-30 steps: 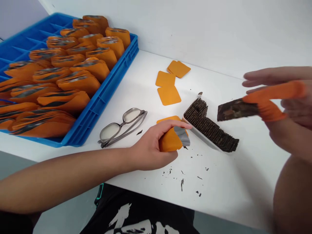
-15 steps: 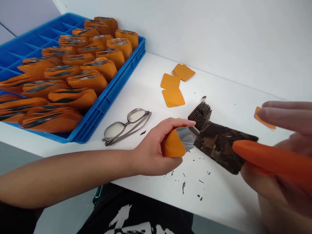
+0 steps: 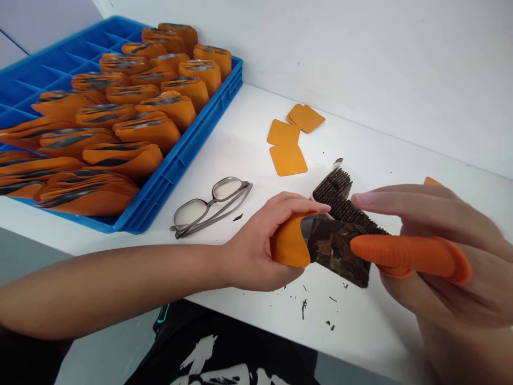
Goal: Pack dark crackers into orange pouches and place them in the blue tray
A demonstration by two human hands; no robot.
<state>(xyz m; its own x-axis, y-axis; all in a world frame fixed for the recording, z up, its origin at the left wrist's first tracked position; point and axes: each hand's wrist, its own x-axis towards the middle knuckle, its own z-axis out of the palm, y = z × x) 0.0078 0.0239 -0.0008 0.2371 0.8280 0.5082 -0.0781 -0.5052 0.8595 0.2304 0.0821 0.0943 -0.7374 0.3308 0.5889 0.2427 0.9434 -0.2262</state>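
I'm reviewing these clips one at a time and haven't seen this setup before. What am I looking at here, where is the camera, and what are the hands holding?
There is no machine: a person works with bare hands, filmed by a camera on their head looking down. The left hand holds an open orange pouch. The right hand, with an orange finger cover, holds a flat dark brown slab at the pouch's mouth. On the white table lie a stack of similar slabs, eyeglasses, flat orange pouches, dark crumbs and a blue tray of filled pouches.
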